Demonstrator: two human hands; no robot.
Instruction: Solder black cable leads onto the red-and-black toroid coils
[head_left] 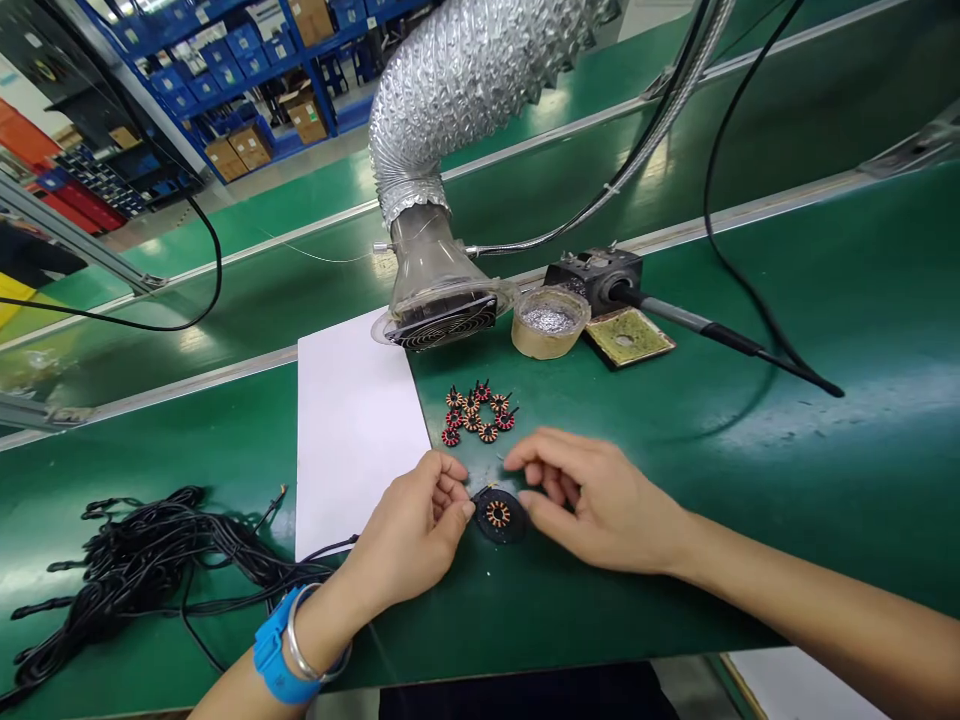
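Observation:
My left hand [420, 520] is closed in a pinch on the end of a black cable [330, 547], which runs from under my wrist to the small wires at a black round disc [491, 532]. A copper-wound stator coil [498, 514] lies on the middle of that disc. My right hand [600, 495] is on the disc's other side, thumb and forefinger apart, with the thumb tip at or near the rim; whether it touches I cannot tell. Just beyond my hands, several small red and copper wound coils [472, 422] sit in a loose group.
A fume extractor fan [450, 318] on a silver duct [450, 110] hangs over a white sheet [352, 430]. Behind the coils stand a round tub [550, 325], a sponge tray [628, 338] and a soldering iron [690, 320] in its holder. Black cables [165, 550] lie heaped at left.

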